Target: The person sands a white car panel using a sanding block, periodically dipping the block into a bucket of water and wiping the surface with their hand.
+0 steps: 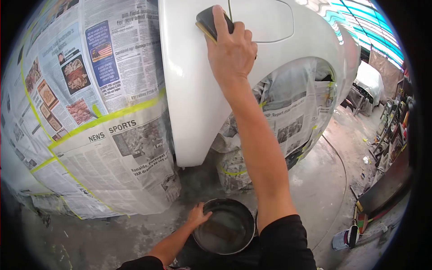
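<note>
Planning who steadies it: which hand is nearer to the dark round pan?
Left. The left hand is at the pan's rim, on its left side; the right hand is well away, up at the white panel with a block.

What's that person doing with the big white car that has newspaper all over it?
The person's right hand holds a dark block with a yellowish edge against the shiny white car panel. Their left hand is down low, touching the rim of a round dark pan. Newspaper held by yellow tape covers the part left of the panel, and more is around the wheel opening.
</note>
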Tool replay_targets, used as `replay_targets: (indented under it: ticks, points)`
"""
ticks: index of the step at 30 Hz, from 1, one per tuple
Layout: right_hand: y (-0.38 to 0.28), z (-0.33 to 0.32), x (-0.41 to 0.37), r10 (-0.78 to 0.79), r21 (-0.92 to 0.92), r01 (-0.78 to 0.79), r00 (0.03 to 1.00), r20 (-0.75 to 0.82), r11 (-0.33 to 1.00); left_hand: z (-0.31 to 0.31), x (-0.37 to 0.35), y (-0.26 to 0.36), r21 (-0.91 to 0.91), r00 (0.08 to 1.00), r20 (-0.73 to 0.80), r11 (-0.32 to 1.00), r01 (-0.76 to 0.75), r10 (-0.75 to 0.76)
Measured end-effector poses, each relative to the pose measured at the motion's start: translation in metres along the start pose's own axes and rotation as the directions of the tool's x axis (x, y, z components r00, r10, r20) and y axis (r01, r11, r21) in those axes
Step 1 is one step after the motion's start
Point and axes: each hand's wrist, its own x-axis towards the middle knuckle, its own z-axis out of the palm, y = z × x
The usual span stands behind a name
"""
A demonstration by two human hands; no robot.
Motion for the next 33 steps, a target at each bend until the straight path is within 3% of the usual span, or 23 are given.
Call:
replay_targets:
  ticks: [4, 7, 11, 14, 15, 16, 18, 21, 23, 26, 29, 31, 33]
  points:
    - [-0.015, -0.028, -0.087, -0.041, -0.066, 0.042, 0.999, 0.027, 0.997, -0.002, -0.004, 0.000, -0.044, 1.000, -0.024, 0.999, -0.022, 0.021]
    - [0.008, -0.052, -0.123, -0.096, 0.023, 0.094, 0.986, 0.133, 0.995, 0.009, 0.000, -0.004, -0.042, 0.996, -0.051, 0.996, -0.074, 0.072]
    - [0.041, -0.035, -0.045, 0.238, -0.043, -0.235, 0.965, 0.109, 0.971, 0.005, -0.006, -0.004, 0.006, 0.998, -0.052, 0.999, -0.047, 0.048]
    - [0.001, -0.040, -0.093, 0.258, -0.097, -0.250, 0.963, 0.077, 0.963, 0.002, -0.005, -0.001, 0.009, 0.998, -0.041, 0.999, -0.052, 0.052]
    - [-0.015, -0.043, -0.123, 0.116, -0.096, -0.112, 0.993, 0.032, 0.989, 0.001, -0.003, -0.003, 0.003, 0.997, -0.042, 0.998, -0.058, 0.058]
    - [-0.021, -0.046, -0.146, 0.104, 0.015, -0.105, 0.991, 0.080, 0.994, 0.004, -0.003, -0.005, -0.007, 0.997, -0.041, 0.998, -0.065, 0.065]
    - [0.006, -0.054, -0.120, 0.017, -0.034, -0.012, 0.992, 0.126, 0.999, 0.005, -0.001, -0.008, -0.016, 0.998, -0.035, 0.998, -0.058, 0.057]
    - [0.066, -0.035, -0.049, 0.340, -0.015, -0.340, 0.935, 0.103, 0.940, 0.005, -0.003, -0.009, -0.015, 0.999, -0.023, 0.999, -0.028, 0.028]
    - [0.064, -0.036, -0.034, 0.493, -0.026, -0.493, 0.865, 0.091, 0.870, 0.007, -0.003, -0.006, -0.018, 0.999, -0.035, 0.999, -0.036, 0.035]
    - [0.013, -0.053, -0.088, 0.319, -0.053, -0.314, 0.931, 0.180, 0.948, 0.007, 0.000, -0.004, -0.026, 0.998, -0.043, 0.998, -0.055, 0.054]
    - [0.036, -0.056, -0.091, 0.216, -0.039, -0.213, 0.953, 0.214, 0.976, 0.010, -0.001, -0.011, -0.017, 0.994, -0.063, 0.996, -0.087, 0.086]
    - [0.073, -0.039, -0.053, 0.371, -0.012, -0.373, 0.919, 0.133, 0.928, 0.006, -0.002, -0.003, 0.000, 0.998, -0.040, 0.999, -0.040, 0.040]
    - [0.068, -0.035, -0.042, 0.499, 0.005, -0.501, 0.864, 0.066, 0.866, 0.005, -0.008, -0.002, 0.002, 0.999, -0.034, 0.999, -0.035, 0.035]
